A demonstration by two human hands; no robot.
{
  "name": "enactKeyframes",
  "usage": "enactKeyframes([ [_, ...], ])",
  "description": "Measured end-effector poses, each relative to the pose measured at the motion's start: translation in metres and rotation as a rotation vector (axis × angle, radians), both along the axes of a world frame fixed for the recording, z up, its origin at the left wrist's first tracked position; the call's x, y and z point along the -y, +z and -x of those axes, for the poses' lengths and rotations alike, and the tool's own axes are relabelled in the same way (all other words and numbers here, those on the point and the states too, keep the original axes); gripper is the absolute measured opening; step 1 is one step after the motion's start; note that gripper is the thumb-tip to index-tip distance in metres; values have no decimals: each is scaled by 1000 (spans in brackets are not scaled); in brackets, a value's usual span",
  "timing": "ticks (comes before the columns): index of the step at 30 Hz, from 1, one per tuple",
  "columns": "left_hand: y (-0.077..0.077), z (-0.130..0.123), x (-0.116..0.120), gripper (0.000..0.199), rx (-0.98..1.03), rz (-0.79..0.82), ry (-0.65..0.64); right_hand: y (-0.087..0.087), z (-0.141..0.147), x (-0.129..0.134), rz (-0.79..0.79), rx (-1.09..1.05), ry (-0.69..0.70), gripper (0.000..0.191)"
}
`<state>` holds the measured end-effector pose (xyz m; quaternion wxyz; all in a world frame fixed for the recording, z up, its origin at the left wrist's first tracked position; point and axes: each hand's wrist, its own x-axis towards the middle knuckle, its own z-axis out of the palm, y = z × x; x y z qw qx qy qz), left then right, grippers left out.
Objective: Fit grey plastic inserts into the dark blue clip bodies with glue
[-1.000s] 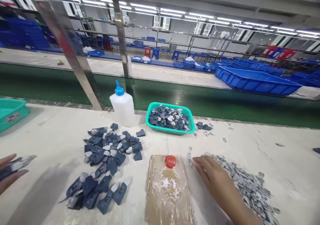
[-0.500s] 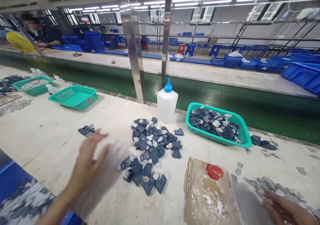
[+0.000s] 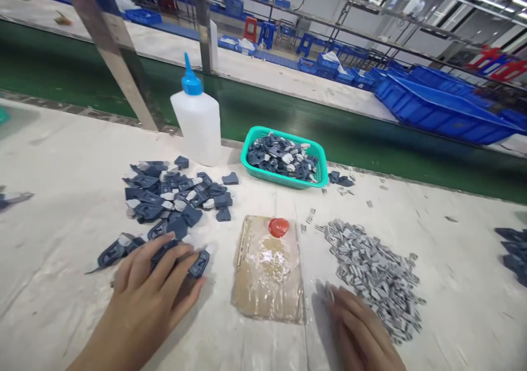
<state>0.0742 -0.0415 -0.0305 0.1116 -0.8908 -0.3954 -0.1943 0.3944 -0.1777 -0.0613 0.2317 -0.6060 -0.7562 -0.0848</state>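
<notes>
My left hand (image 3: 148, 288) lies over the near end of a heap of dark blue plastic pieces (image 3: 177, 192), many with white tips. Its fingers are spread, and one blue piece (image 3: 200, 263) shows beside the fingertips. Left of a pile of small grey pieces (image 3: 379, 272) is my right hand (image 3: 358, 321), its fingers curled together; whatever is between the tips is too small to make out. Between the hands lies a tape-covered cardboard piece (image 3: 263, 299) with a red blob (image 3: 279, 228) and glossy wet-looking patches on it.
A white bottle with a blue nozzle (image 3: 198, 124) stands behind the heap. To its right is a green basket (image 3: 284, 180) full of blue and white pieces. A metal post (image 3: 119, 58) rises at the table's back edge. More dark pieces (image 3: 514, 250) lie far right.
The view has swung right and down. My left hand has come onto the blue pieces. My right hand has moved from over the grey pile to its left side.
</notes>
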Motion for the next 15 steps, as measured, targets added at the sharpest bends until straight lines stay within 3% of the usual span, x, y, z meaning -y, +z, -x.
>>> enactKeyframes([
  [4, 4, -11, 6, 18, -5, -9, -39, 2, 8, -3, -119, -99, -299, 21],
  [10, 1, -8, 11, 15, 100, 115, -125, 2, 10, -12, -83, -38, -349, 24],
  [12, 4, -5, 18, 21, 273, 275, -24, 1, 10, -14, -92, -30, -310, 19],
  [15, 13, -6, 31, 20, 652, 648, 294, 1, 12, -16, -115, -24, -250, 15],
])
